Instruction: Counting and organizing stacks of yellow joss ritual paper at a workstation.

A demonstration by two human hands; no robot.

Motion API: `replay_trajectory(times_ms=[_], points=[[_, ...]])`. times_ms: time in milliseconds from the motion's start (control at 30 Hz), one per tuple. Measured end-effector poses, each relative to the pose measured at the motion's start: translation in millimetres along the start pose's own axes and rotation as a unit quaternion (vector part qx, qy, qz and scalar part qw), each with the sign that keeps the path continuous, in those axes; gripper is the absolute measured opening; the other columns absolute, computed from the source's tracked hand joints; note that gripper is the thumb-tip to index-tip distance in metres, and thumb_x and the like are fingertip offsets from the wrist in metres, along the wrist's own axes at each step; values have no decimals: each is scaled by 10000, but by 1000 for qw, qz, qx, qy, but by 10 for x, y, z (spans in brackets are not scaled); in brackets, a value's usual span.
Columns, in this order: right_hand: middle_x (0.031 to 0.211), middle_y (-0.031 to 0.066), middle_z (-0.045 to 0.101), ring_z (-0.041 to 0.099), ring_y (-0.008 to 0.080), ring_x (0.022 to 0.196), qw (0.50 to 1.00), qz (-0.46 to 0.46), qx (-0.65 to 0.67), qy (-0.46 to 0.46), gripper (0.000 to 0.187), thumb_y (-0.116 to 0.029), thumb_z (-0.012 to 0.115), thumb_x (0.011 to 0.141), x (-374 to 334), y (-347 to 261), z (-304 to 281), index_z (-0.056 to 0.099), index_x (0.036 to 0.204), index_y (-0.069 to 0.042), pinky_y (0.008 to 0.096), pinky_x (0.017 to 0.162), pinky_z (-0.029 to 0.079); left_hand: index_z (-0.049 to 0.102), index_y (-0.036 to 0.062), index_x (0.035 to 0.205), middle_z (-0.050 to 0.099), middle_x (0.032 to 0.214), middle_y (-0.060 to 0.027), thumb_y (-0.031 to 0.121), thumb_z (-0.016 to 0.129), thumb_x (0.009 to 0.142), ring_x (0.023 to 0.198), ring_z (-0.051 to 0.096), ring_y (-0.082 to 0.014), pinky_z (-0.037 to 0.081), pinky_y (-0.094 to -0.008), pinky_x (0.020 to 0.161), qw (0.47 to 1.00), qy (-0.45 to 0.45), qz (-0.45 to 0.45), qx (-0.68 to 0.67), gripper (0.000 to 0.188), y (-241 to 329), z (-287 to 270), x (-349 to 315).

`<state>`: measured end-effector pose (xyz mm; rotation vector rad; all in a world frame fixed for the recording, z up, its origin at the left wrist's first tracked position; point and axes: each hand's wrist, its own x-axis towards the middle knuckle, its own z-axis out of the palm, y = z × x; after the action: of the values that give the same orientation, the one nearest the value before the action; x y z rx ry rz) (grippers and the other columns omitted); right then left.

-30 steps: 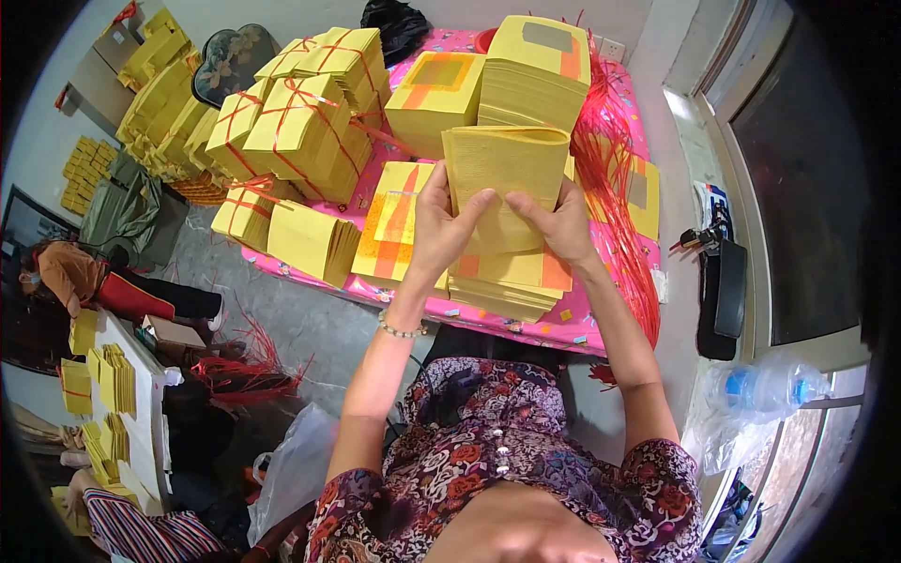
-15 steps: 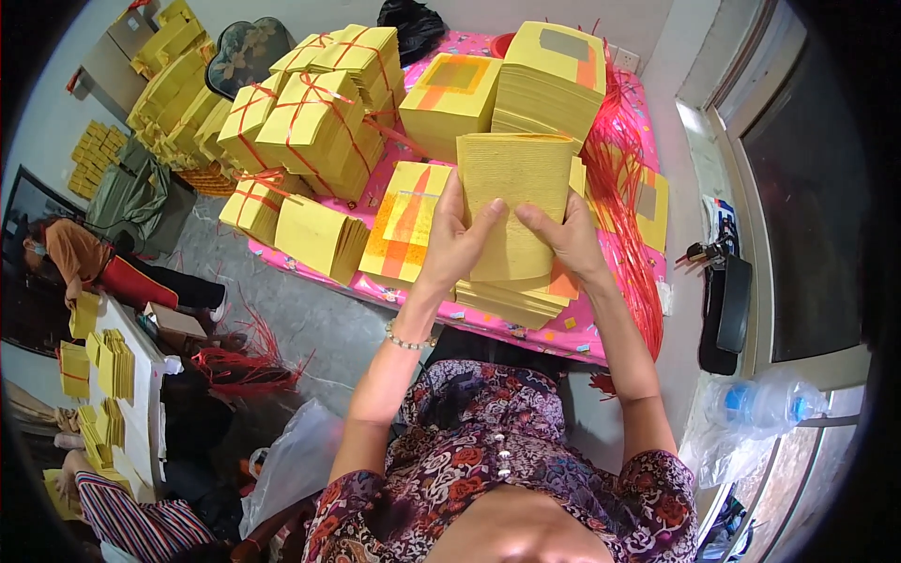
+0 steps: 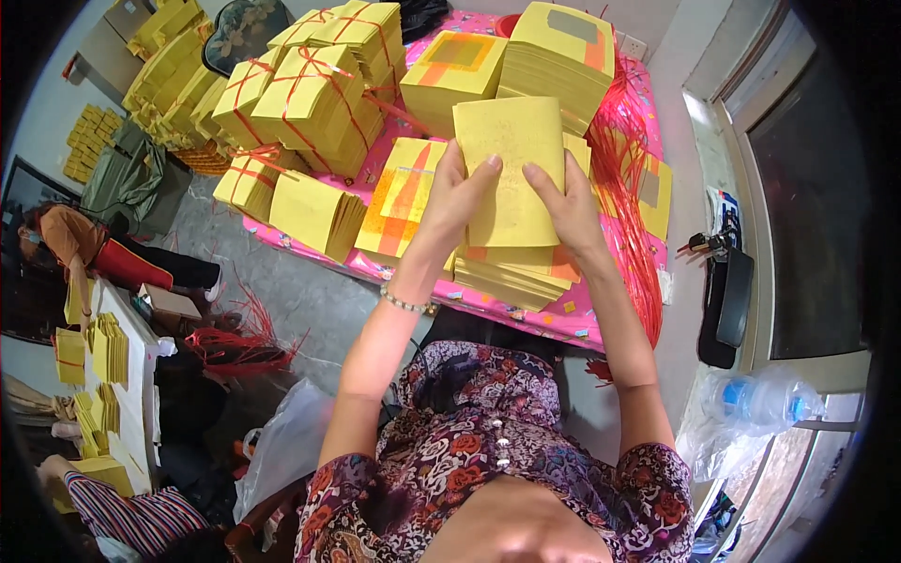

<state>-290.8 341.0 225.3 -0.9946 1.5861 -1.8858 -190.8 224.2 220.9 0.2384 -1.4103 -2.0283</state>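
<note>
A folded wad of yellow paper (image 3: 511, 178) is held upright between my two hands, above the pink-covered table. My left hand (image 3: 460, 192) grips its left edge, thumb on the front face and fingers hidden behind. On the opposite edge my right hand (image 3: 571, 206) holds it the same way, thumb pressed to the front. Just beneath it lies a stack of yellow paper (image 3: 511, 286), partly covered by the wad. To the left of that stands another yellow stack with an orange band (image 3: 394, 211), close to my left wrist.
The pink patterned cover (image 3: 450, 298) carries red-tied paper bundles (image 3: 305, 103), loose stacks (image 3: 554, 56) and a fall of red strings (image 3: 631, 216). A wall and window frame (image 3: 751, 188) border the right. Two people work at a white table (image 3: 141, 375) on the left.
The wad's front face now looks smooth where ridged layers showed before. Both hands still grip it. The view has shifted slightly, and the person in brown reaches along the white table.
</note>
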Motion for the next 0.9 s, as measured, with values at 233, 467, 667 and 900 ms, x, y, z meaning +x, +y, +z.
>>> replay_trajectory(times_ms=[233, 467, 667, 900], points=[[1058, 96, 603, 578, 130, 936, 1000, -1, -16, 11, 377, -206, 619, 897, 33, 63, 17, 486, 1168, 21, 270, 813, 475, 394, -20, 1262, 548, 1201, -118, 44, 536, 906, 1081, 541, -161, 449, -304, 913, 1000, 2, -20, 10, 389, -18, -26, 23], [1051, 80, 617, 580, 115, 928, 999, 11, 25, -35, 351, -179, 629, 889, -60, -123, -10, 518, 1160, 15, 269, 817, 475, 374, -12, 1287, 528, 1204, -99, -6, 531, 879, 1096, 512, -140, 426, -284, 927, 997, -17, 63, 43, 438, 69, 25, -127], [1050, 76, 620, 579, 107, 927, 999, -28, 20, -31, 332, -141, 630, 886, -78, -102, -32, 525, 1161, 12, 259, 818, 472, 372, 2, 1312, 531, 1223, -92, 38, 557, 895, 1123, 506, -144, 417, -293, 950, 992, 4, 107, 73, 458, 87, 60, -217], [1041, 46, 605, 558, 88, 929, 995, -89, 49, -24, 273, -106, 611, 897, -112, -264, 43, 526, 1128, 12, 247, 818, 460, 362, -7, 1310, 510, 1231, -99, -11, 536, 884, 1133, 495, -149, 416, -286, 946, 988, -12, 131, 81, 460, 171, 11, -324]])
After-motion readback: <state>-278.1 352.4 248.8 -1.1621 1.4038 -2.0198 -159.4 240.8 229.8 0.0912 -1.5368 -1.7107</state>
